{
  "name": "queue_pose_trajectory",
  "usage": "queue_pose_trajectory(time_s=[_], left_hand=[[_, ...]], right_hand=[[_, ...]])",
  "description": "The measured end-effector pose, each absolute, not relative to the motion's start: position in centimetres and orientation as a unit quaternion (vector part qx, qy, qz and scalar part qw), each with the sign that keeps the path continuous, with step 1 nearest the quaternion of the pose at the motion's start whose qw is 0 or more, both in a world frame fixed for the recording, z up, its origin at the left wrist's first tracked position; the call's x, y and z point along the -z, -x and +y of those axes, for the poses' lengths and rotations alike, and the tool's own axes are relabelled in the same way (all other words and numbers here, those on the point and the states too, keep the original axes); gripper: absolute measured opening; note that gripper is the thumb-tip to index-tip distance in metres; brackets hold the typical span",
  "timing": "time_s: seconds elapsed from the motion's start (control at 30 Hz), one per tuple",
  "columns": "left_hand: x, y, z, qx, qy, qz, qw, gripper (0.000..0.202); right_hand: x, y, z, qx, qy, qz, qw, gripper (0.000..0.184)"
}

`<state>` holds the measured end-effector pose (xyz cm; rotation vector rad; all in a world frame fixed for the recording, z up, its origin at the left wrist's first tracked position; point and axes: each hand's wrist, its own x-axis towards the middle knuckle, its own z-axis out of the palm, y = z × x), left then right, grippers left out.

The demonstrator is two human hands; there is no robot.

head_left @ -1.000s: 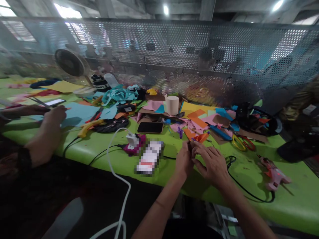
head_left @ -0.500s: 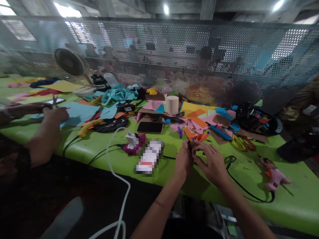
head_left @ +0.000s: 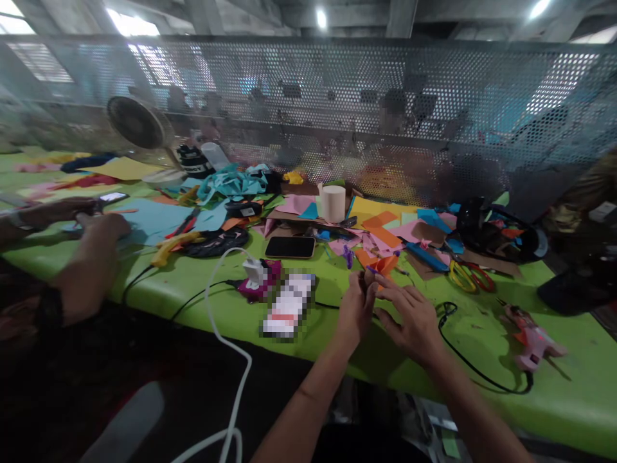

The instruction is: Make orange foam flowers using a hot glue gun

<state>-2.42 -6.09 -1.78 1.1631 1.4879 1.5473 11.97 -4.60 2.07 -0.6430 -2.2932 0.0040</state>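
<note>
My left hand [head_left: 355, 307] and my right hand [head_left: 409, 315] meet over the green table [head_left: 202, 289], fingertips pinched together on a small dark piece [head_left: 372, 272] that I cannot make out. Just beyond the fingertips lies a folded orange paper shape [head_left: 383, 263] among pink and orange paper scraps [head_left: 380, 239]. A black cable [head_left: 463, 354] runs under my right wrist. A black phone [head_left: 290, 247] lies face up to the left of my hands.
A pink glue gun [head_left: 530, 335] lies at the right, scissors [head_left: 465, 275] behind it. A white paper roll [head_left: 333, 202], a fan [head_left: 137, 123], a charger with white cable [head_left: 255, 273]. Another person's hands [head_left: 91, 225] work at the left. A perforated metal screen [head_left: 337, 109] backs the table.
My hands stay pinched together at the same spot, with the right fingers shifting slightly. The other person's hands at the left have lowered a little.
</note>
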Motion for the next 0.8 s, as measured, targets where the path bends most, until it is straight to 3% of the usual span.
queue_pose_trajectory(time_s=[0.1, 0.47, 0.8], left_hand=[[1.78, 2.40, -6.19, -0.578, -0.481, 0.584, 0.305, 0.026], [1.50, 2.54, -6.39, -0.610, -0.460, 0.538, 0.357, 0.025], [0.83, 2.53, -6.57, -0.629, -0.396, 0.504, 0.439, 0.042]], right_hand=[[-1.95, -11.95, -4.67, 0.021, 0.272, -0.901, 0.336, 0.014], [-1.73, -12.19, -4.96, 0.046, 0.280, -0.908, 0.308, 0.020], [-1.59, -12.13, -5.07, 0.050, 0.277, -0.909, 0.308, 0.019]])
